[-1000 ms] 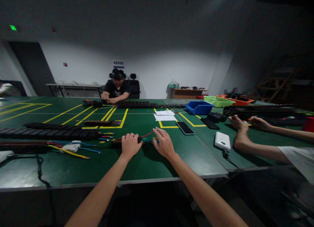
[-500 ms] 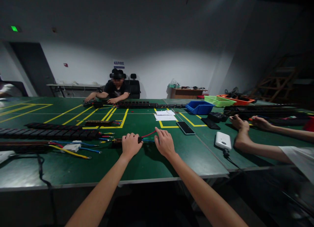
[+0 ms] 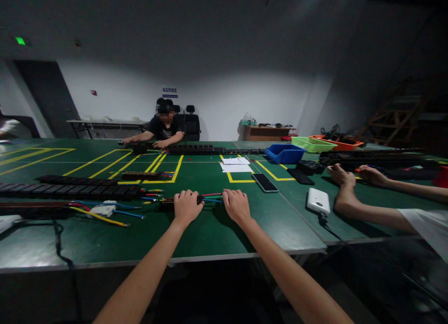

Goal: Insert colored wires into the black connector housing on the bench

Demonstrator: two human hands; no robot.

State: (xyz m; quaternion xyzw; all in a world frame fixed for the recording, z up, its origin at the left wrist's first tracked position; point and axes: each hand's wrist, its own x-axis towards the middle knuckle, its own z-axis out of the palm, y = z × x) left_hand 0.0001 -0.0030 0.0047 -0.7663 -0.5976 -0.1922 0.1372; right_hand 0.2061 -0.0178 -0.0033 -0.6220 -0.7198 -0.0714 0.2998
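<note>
Head view has your left hand (image 3: 187,207) curled over a dark cable bundle (image 3: 168,202) on the green table (image 3: 140,249), its fingers pressed together. Your right hand (image 3: 237,206) is closed on the wires leaving the bundle's right end, fingers bunched; a red wire (image 3: 212,194) and a blue wire (image 3: 213,200) run nearly straight between your hands. Your hands hide part of the bundle and the wire ends, so which fingertips pinch them I cannot tell. On the far wall, a sign (image 3: 170,90) reads 成品存放区; the line beneath is too small to read. At the right, a co-worker's white sleeve (image 3: 427,226) is cut off by the edge.
</note>
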